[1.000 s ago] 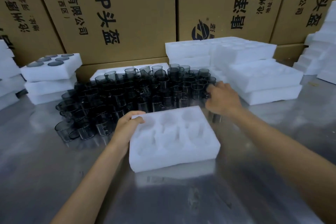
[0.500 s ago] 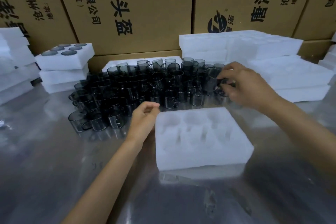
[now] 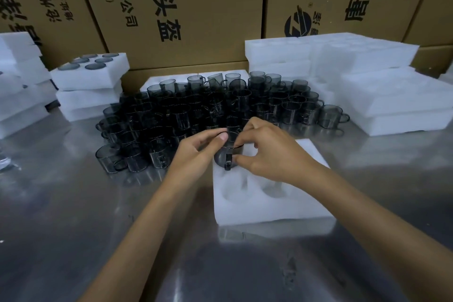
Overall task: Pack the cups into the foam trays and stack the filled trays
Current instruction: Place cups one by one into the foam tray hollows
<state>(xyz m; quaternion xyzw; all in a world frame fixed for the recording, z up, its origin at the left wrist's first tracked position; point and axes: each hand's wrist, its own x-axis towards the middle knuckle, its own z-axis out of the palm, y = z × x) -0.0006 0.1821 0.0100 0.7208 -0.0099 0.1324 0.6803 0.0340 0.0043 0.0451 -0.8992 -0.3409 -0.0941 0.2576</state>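
Just above the middle of the frame, both hands meet on 1 smoky cup [image 3: 229,153]: the left hand [image 3: 196,152] pinches its rim between thumb and fingertips, and the right hand [image 3: 267,154] curls round its far side and handle edge. The cup hangs over the upper-left pocket of the foam tray [image 3: 269,206] on the worktop [image 3: 98,228]. It looks light, thin, hard and slick, probably brittle, so a hold on rim and handle suits it; the foam should give softly. Behind stand the crowded loose cups [image 3: 196,110], and filled trays [image 3: 90,73] are stacked at upper left.
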